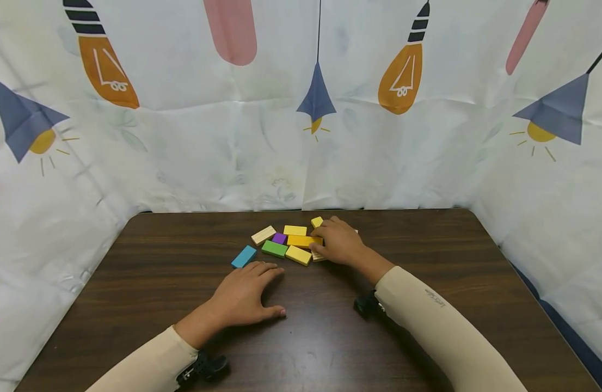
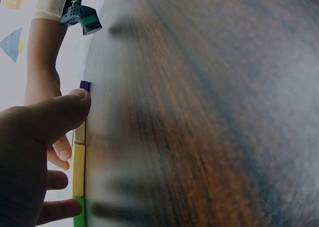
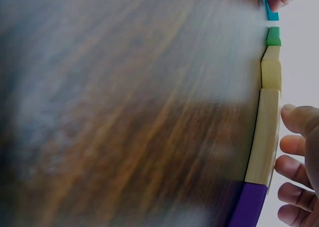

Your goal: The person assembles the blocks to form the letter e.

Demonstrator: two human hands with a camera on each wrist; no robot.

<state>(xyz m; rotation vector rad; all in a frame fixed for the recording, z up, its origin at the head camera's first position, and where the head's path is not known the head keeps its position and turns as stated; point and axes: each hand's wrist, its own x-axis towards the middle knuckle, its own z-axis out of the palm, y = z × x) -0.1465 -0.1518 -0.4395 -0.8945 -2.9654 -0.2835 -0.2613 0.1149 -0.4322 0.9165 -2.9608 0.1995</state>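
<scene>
Several coloured wooden blocks lie in a loose cluster towards the back of the table. My left hand [image 1: 247, 294] spreads its fingers and thumb on the near side, fingertips close to the blue block [image 1: 244, 256]. Beside that sit a green block [image 1: 274, 249] and a yellow block [image 1: 298, 255]. Over the cluster's right end, my right hand [image 1: 340, 242] reaches with loosely bent fingers beside an orange-yellow block [image 1: 301, 241], partly hiding blocks underneath. In the right wrist view its fingers hover along a plain wood block [image 3: 262, 135], next to a purple block [image 3: 249, 204].
Another purple block [image 1: 279, 238], a plain wood block [image 1: 264, 235] and a yellow block [image 1: 295, 231] form the cluster's back left part. The dark wooden table [image 1: 183, 239] ends at a white curtain [image 1: 208, 163] printed with lamps.
</scene>
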